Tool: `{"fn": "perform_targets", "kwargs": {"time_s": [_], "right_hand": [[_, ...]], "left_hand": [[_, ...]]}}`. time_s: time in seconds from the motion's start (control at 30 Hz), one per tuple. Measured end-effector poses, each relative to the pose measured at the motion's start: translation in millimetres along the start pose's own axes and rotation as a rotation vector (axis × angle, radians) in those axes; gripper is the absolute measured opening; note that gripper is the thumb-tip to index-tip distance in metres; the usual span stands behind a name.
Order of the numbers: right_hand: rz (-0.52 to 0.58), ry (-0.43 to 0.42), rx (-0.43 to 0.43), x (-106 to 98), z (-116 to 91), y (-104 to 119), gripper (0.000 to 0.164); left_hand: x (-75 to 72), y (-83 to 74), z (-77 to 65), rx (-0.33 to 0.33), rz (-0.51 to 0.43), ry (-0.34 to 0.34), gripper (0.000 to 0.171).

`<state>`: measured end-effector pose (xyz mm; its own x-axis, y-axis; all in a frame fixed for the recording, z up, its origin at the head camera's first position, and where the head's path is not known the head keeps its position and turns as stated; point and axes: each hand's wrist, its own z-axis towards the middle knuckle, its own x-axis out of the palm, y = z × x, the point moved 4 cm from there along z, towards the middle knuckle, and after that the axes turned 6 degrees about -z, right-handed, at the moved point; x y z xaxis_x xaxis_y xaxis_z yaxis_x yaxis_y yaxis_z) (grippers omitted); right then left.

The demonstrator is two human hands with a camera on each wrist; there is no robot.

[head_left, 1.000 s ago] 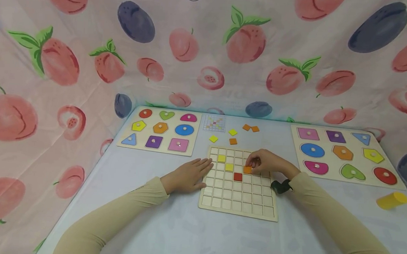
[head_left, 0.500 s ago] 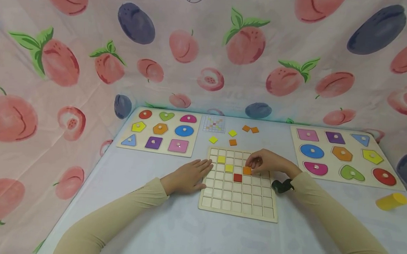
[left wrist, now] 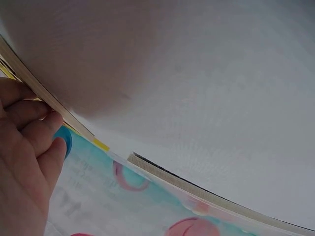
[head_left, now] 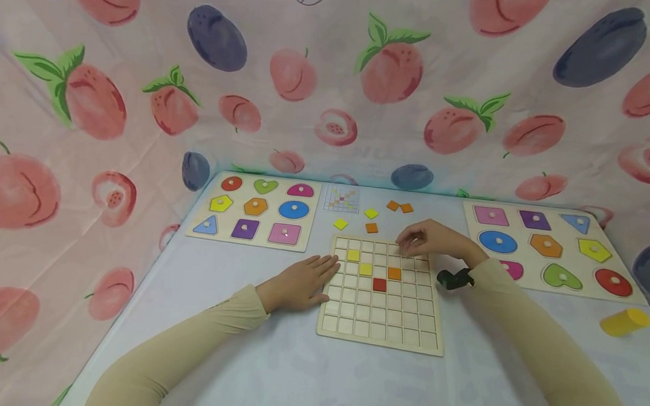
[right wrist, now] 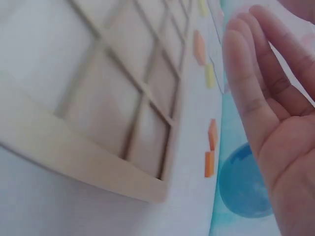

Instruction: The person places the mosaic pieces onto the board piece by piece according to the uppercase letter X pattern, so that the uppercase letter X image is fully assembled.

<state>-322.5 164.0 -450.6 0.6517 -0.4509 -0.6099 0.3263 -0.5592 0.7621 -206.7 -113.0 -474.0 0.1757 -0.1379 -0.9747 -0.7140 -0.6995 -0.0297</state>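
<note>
A wooden grid board [head_left: 362, 326] lies on the table in the head view. Set in its squares are two yellow tiles [head_left: 365, 269], a red tile [head_left: 379, 285] and an orange tile [head_left: 394, 273]. My left hand [head_left: 298, 282] lies flat with straight fingers against the board's left edge. Over the board's upper right corner hovers my right hand [head_left: 431, 239], loosely bent and holding nothing; the right wrist view shows its bare palm [right wrist: 295, 147]. Beyond the board lie loose yellow tiles [head_left: 340, 224] and orange tiles [head_left: 372, 228].
A printed grid card [head_left: 342, 199] lies behind the loose tiles. Knobbed shape puzzles stand at both sides, one at left [head_left: 250, 224] and one at right [head_left: 541, 249]. A yellow cylinder [head_left: 625, 322] lies at far right. Fruit-patterned cloth [head_left: 330, 76] hangs behind the table.
My right hand has let go of the orange tile, which stays in its square, and has risen away toward the board's far edge. My left hand has not moved.
</note>
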Motion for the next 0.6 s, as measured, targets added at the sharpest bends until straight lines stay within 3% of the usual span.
{"fn": "perform_targets", "kwargs": {"time_s": [0.27,0.6], "right_hand": [[-0.03,-0.023,-0.038,-20,17,6,0.033],[-0.067,-0.01,-0.043,-25,49,6,0.033]], "left_hand": [[2.3,0.6,0.3,-0.006,0.009,0.002,0.071],[1.2,0.0,-0.5,0.003,0.014,-0.006,0.07]]}}
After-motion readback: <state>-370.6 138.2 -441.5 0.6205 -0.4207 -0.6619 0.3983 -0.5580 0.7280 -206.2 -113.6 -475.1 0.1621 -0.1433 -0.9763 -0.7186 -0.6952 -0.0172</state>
